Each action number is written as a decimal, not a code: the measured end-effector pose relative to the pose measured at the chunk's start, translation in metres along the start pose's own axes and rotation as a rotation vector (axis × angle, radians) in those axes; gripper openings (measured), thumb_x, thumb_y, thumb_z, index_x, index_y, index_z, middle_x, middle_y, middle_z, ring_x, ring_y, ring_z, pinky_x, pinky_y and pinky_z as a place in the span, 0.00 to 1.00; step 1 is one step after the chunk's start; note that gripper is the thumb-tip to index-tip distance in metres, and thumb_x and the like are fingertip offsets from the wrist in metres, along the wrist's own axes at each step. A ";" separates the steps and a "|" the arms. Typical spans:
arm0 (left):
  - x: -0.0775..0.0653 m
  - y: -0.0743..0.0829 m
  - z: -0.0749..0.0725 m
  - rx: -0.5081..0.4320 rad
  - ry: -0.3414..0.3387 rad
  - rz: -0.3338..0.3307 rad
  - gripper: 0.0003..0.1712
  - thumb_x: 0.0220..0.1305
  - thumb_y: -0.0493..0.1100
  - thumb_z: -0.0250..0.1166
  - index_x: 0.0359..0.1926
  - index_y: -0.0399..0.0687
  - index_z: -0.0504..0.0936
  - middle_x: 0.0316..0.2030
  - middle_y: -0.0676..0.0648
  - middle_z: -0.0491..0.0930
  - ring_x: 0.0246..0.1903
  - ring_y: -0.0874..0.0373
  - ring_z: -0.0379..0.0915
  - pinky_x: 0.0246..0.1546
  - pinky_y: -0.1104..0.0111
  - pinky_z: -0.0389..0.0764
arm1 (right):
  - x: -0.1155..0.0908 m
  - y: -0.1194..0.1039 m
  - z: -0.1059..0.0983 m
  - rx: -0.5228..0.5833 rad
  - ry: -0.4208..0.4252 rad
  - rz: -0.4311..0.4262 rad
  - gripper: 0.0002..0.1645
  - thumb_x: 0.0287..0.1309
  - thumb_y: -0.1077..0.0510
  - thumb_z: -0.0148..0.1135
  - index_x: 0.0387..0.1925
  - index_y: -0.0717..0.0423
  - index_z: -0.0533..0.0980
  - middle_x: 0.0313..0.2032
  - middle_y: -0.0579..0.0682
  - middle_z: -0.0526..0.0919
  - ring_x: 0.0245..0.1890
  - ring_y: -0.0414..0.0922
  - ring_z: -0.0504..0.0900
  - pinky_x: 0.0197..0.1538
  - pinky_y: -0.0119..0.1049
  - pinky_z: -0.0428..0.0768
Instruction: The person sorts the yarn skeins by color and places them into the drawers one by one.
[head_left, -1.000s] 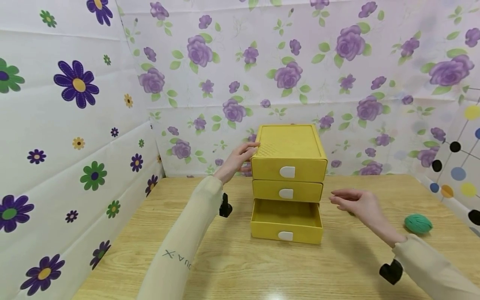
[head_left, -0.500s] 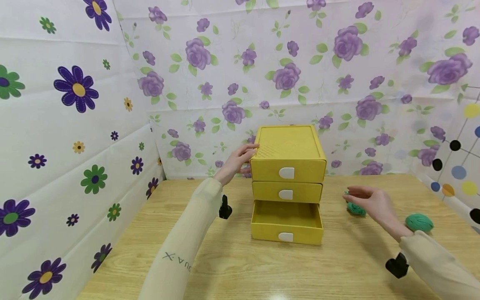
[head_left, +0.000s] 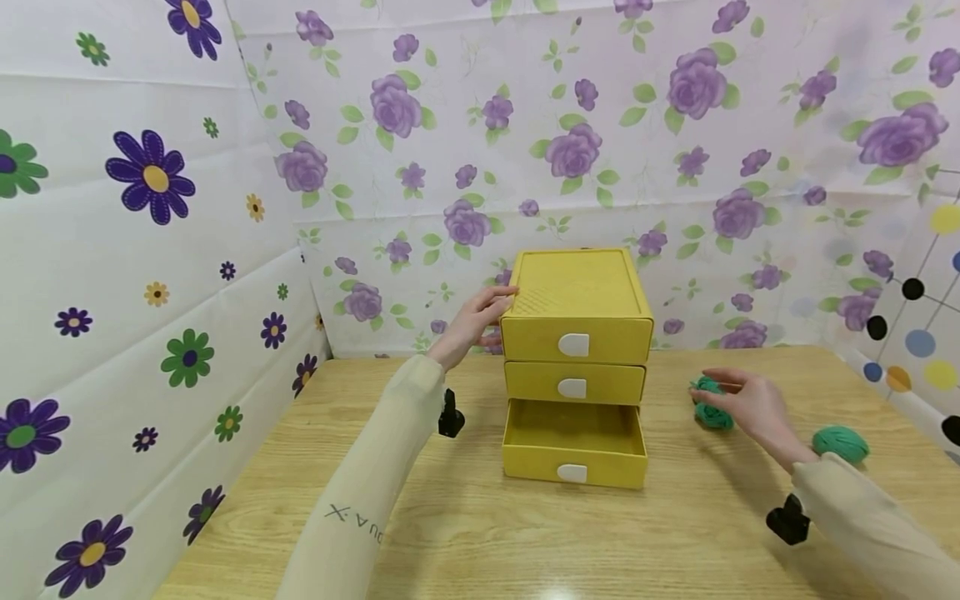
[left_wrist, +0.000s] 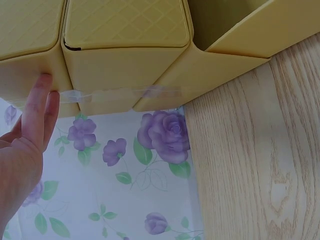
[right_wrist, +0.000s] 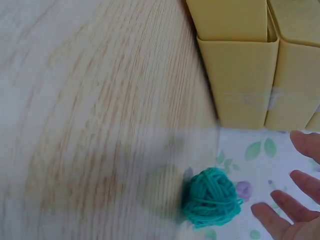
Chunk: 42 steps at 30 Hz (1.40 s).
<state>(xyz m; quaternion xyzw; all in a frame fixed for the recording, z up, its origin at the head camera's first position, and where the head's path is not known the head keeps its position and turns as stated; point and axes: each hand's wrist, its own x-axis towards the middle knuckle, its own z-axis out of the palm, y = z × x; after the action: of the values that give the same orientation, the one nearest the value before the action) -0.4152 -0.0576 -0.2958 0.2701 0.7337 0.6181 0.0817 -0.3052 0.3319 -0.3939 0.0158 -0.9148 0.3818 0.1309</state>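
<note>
A yellow chest of three drawers (head_left: 581, 283) stands on the table, its bottom drawer (head_left: 573, 463) pulled out and bare inside. My left hand (head_left: 476, 327) rests against the chest's upper left side, fingertips at the top edge; the left wrist view has its extended fingers (left_wrist: 36, 107) touching the side wall. Right of the chest lies a ball of green yarn (head_left: 712, 417). My right hand (head_left: 753, 408) is over it, partly covering it in the head view. The right wrist view shows those fingers spread and apart from the yarn ball (right_wrist: 212, 197).
A second green yarn ball (head_left: 840, 444) lies farther right, beside the right forearm. The wooden table (head_left: 480, 542) runs back to a flowered wall covering (head_left: 420, 167). Another patterned sheet (head_left: 112, 275) hangs along the left side.
My right hand has moved right, away from the chest, to the nearer yarn ball, which was mostly hidden behind it before. My left hand has stayed on the chest.
</note>
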 end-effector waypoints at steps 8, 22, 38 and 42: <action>-0.011 0.016 0.003 -0.021 -0.031 -0.003 0.25 0.69 0.48 0.49 0.64 0.47 0.63 0.57 0.43 0.61 0.48 0.43 0.63 0.46 0.45 0.66 | 0.007 0.008 0.006 -0.048 0.006 0.019 0.40 0.53 0.44 0.63 0.57 0.70 0.66 0.55 0.71 0.65 0.53 0.68 0.62 0.44 0.57 0.69; 0.000 -0.001 0.000 0.015 0.003 0.011 0.23 0.67 0.54 0.51 0.61 0.57 0.67 0.55 0.48 0.64 0.47 0.48 0.67 0.43 0.50 0.71 | 0.010 0.024 0.018 -0.014 0.003 0.089 0.44 0.53 0.50 0.64 0.61 0.73 0.57 0.56 0.77 0.56 0.53 0.71 0.57 0.47 0.61 0.63; 0.000 -0.003 -0.001 0.037 0.013 0.019 0.22 0.67 0.54 0.51 0.60 0.58 0.68 0.54 0.50 0.66 0.45 0.51 0.69 0.37 0.58 0.75 | 0.013 0.034 0.023 0.002 0.012 0.143 0.40 0.50 0.58 0.65 0.58 0.76 0.57 0.51 0.78 0.59 0.49 0.70 0.61 0.45 0.58 0.66; 0.000 -0.003 -0.001 0.035 0.009 0.019 0.22 0.67 0.54 0.51 0.61 0.58 0.68 0.55 0.50 0.65 0.45 0.50 0.69 0.39 0.55 0.74 | 0.013 0.037 0.023 0.013 0.033 0.145 0.36 0.51 0.61 0.64 0.56 0.76 0.59 0.50 0.77 0.61 0.48 0.69 0.62 0.44 0.57 0.68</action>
<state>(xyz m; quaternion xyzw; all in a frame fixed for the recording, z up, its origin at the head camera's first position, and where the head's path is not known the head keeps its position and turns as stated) -0.4168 -0.0587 -0.2982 0.2757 0.7421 0.6072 0.0676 -0.3275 0.3426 -0.4317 -0.0557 -0.9088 0.3962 0.1179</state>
